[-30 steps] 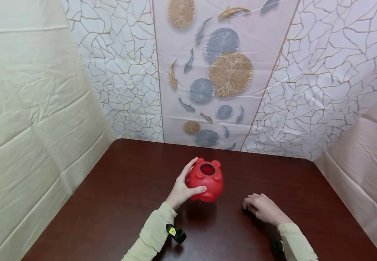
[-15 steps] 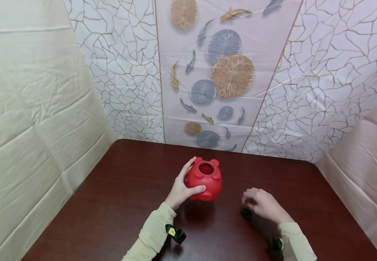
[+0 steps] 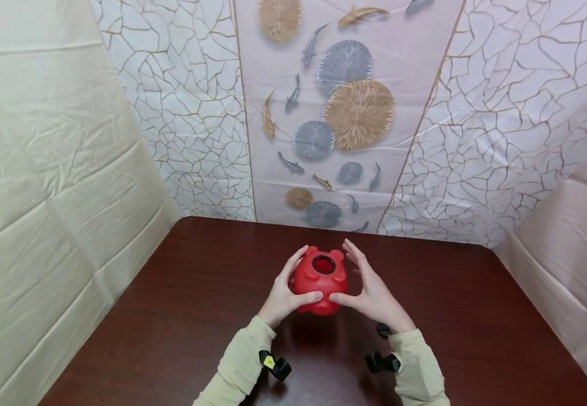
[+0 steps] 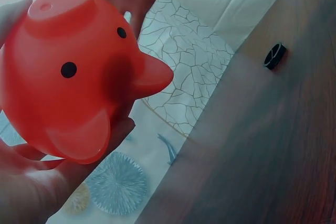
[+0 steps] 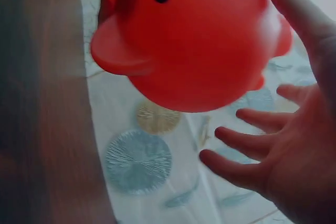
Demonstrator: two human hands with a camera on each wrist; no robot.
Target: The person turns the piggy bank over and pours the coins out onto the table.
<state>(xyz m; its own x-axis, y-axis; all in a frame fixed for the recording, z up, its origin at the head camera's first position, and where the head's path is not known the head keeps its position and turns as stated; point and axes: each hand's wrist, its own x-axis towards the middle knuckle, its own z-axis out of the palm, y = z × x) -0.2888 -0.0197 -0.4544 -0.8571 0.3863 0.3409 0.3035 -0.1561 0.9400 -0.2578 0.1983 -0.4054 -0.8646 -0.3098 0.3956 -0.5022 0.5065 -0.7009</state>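
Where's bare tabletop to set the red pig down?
Free: the left stretch of the table beside the cream drape, and the right stretch toward the pink drape. Crowded: the middle, where both hands flank the red piggy bank, with the black cap by the right wrist.

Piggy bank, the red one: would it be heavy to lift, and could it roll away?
Probably light: the piggy bank looks like thin moulded plastic, and the round hole on top shows a hollow inside. It may well roll if tipped, since the body is round and smooth, though its stubby feet should steady it. It looks glossy, so perhaps a bit slippery; the left hand and right hand flank it.
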